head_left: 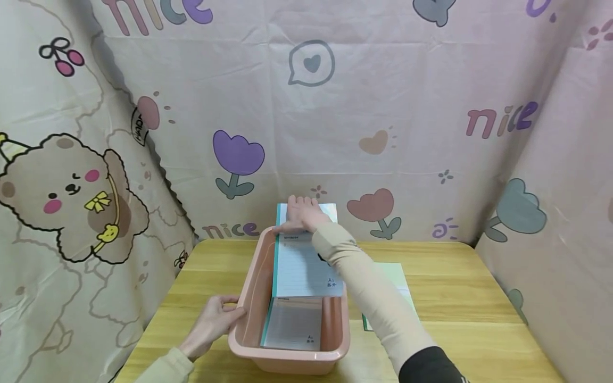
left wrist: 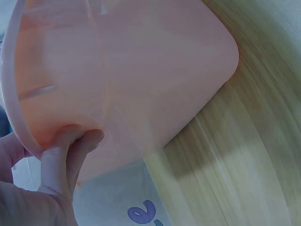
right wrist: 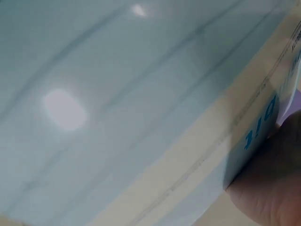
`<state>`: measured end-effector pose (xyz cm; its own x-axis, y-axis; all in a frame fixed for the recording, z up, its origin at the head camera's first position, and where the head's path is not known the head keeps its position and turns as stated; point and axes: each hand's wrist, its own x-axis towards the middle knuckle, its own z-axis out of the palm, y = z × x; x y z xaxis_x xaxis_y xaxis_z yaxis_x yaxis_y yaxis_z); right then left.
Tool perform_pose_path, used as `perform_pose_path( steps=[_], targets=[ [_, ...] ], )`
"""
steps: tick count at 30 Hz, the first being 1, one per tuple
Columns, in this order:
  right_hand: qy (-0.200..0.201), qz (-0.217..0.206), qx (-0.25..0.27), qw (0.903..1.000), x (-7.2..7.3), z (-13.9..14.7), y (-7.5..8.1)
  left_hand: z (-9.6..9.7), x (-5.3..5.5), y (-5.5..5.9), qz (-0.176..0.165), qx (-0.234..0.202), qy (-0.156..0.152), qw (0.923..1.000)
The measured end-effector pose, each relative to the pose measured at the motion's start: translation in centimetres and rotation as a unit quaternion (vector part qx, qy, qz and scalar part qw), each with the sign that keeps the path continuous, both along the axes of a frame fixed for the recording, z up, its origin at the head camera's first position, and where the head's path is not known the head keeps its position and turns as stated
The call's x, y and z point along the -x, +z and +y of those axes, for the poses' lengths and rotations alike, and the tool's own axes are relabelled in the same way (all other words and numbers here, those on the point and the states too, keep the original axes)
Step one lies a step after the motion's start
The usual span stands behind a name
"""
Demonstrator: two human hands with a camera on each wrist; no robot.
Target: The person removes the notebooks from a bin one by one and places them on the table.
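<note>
A pink plastic basin (head_left: 292, 366) stands on the table, and my left hand (head_left: 210, 323) pinches its left rim. In the left wrist view the fingers (left wrist: 77, 146) bend round the basin wall. My right hand (head_left: 305, 214) grips the upper part of a light blue notebook (head_left: 306, 271), which tilts over the far half of the basin, its top above the rim. The right wrist view shows the thumb (right wrist: 270, 183) at the cover's edge. Beneath it, inside the basin, lies another notebook (head_left: 293, 325) with a pale, lined cover, its far part hidden.
A green notebook (head_left: 394, 274) lies on the wooden table (head_left: 460, 298) right of the basin, partly covered by my right sleeve (head_left: 383, 303). A printed cloth (head_left: 412, 96) hangs behind the table and along both sides.
</note>
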<state>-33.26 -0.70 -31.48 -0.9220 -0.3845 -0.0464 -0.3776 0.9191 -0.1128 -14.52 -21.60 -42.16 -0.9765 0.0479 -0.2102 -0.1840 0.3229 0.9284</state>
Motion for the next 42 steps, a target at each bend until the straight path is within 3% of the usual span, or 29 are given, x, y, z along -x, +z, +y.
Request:
perform_pose_path(
  steps=[6, 12, 20, 27, 42],
  targets=[
    [-0.007, 0.005, 0.002, 1.0000, 0.7, 3.3, 2.9, -0.1, 0.0, 0.0, 0.003, 0.001, -0.001, 1.0000],
    [-0.011, 0.012, 0.000, 0.9999, 1.0, 9.3, 2.6, 0.1, -0.1, 0.1, 0.003, 0.005, 0.004, 1.0000],
    [-0.024, 0.038, 0.002, 0.9990, 0.6, 17.6, -0.7, -0.1, 0.0, 0.1, 0.002, 0.001, -0.001, 1.0000],
    [-0.036, 0.049, 0.002, 0.9982, -0.1, 23.8, -5.0, -0.2, 0.1, -0.1, 0.003, 0.000, -0.003, 1.0000],
    [-0.075, 0.041, 0.034, 0.9958, -1.3, 31.3, -14.6, -0.3, 0.1, -0.2, 0.004, 0.004, -0.007, 1.0000]
  ],
)
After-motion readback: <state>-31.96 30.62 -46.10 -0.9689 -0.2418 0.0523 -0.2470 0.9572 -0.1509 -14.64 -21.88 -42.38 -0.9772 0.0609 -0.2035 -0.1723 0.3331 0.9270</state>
